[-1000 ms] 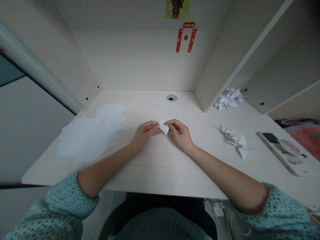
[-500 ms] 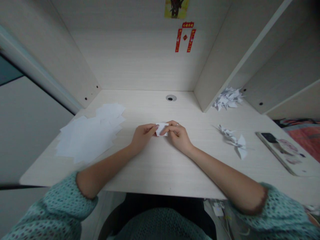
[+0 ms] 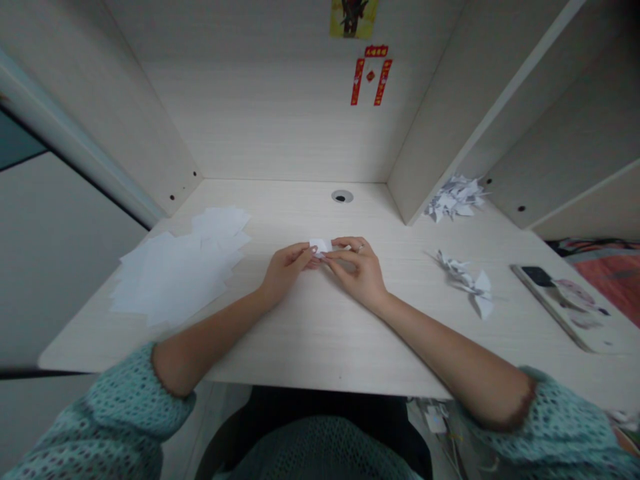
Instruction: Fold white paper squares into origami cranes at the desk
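Observation:
A small folded white paper (image 3: pixel 320 246) lies between my two hands at the middle of the pale wooden desk (image 3: pixel 320 333). My left hand (image 3: pixel 286 268) pinches its left side with curled fingers. My right hand (image 3: pixel 357 267) is closed over its right side, fingers pressed down on it; a ring shows on one finger. Most of the paper is hidden under my fingers. Both forearms are bare, with teal knitted sleeves pushed up.
A loose spread of white paper sheets (image 3: pixel 180 267) lies at the left. Folded paper figures (image 3: pixel 467 283) sit at the right, and a heap of them (image 3: pixel 455 198) further back. A phone (image 3: pixel 565 303) lies at the far right. A cable hole (image 3: pixel 342 196) is at the back.
The paper has been folded smaller and pressed lower to the desk. My right hand has turned over it and now covers more of it; my left hand has barely moved.

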`<state>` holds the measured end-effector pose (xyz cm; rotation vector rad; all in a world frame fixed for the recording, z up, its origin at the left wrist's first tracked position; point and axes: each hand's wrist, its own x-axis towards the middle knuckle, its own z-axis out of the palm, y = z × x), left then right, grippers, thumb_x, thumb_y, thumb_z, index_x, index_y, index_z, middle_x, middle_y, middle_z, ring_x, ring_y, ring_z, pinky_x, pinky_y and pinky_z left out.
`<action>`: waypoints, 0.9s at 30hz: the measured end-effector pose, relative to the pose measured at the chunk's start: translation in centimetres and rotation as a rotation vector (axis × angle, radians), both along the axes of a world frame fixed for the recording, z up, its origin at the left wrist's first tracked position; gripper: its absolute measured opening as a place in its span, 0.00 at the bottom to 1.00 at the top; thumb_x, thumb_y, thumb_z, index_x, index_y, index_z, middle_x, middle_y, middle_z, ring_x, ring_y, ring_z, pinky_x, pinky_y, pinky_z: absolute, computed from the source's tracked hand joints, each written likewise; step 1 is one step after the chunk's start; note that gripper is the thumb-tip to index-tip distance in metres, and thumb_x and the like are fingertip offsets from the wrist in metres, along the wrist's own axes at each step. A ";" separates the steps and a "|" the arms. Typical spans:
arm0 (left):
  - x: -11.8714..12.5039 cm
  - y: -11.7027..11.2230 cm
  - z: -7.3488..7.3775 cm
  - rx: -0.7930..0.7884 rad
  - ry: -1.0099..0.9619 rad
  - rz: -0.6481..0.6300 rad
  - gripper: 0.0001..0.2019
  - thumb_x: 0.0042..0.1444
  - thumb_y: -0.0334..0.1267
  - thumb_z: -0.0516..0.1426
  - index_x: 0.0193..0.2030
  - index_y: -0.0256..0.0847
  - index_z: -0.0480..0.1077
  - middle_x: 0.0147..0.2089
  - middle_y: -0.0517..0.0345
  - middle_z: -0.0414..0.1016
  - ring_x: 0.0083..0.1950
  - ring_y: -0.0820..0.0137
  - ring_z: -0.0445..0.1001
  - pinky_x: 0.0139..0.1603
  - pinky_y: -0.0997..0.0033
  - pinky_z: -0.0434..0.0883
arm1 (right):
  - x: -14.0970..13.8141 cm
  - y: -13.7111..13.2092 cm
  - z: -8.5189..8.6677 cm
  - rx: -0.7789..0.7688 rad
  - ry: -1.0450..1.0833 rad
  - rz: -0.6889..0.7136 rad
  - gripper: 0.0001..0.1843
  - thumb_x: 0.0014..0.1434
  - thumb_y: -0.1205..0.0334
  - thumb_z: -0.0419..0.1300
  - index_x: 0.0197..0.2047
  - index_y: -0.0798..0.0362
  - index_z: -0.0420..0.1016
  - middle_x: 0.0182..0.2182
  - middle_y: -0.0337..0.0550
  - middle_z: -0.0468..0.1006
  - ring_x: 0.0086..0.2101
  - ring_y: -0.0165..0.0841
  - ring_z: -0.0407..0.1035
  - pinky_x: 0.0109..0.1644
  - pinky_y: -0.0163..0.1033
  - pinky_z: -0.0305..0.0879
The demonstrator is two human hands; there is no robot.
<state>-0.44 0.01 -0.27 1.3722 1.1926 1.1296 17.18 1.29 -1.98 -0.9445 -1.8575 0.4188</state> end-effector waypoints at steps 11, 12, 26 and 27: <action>0.0 -0.2 -0.5 0.008 -0.022 -0.075 0.31 0.50 0.46 0.61 0.61 0.42 0.61 0.45 0.53 0.78 0.42 0.68 0.76 0.46 0.68 0.69 | -0.6 0.5 0.1 -0.268 0.236 0.148 0.05 0.52 0.57 0.64 0.30 0.48 0.79 0.35 0.43 0.77 0.39 0.35 0.70 0.48 0.45 0.64; 0.1 -0.2 -0.4 0.012 -0.015 -0.072 0.31 0.50 0.46 0.61 0.60 0.42 0.62 0.45 0.53 0.78 0.42 0.68 0.76 0.46 0.69 0.69 | -0.6 0.5 0.1 -0.276 0.242 0.147 0.05 0.52 0.56 0.65 0.30 0.48 0.79 0.35 0.44 0.76 0.39 0.35 0.70 0.49 0.45 0.64; 0.0 -0.5 0.0 0.118 0.039 -0.061 0.27 0.49 0.46 0.62 0.55 0.41 0.66 0.41 0.54 0.76 0.38 0.70 0.75 0.40 0.72 0.69 | -0.5 0.7 0.0 -0.467 0.392 0.232 0.12 0.44 0.50 0.69 0.27 0.48 0.79 0.31 0.40 0.72 0.31 0.30 0.66 0.33 0.37 0.63; -0.1 -0.5 0.0 0.124 0.049 -0.062 0.26 0.50 0.46 0.61 0.55 0.41 0.65 0.41 0.54 0.76 0.38 0.70 0.75 0.40 0.73 0.69 | -0.4 0.7 0.0 -0.458 0.393 0.232 0.11 0.44 0.51 0.69 0.27 0.49 0.79 0.30 0.40 0.72 0.30 0.30 0.66 0.34 0.37 0.63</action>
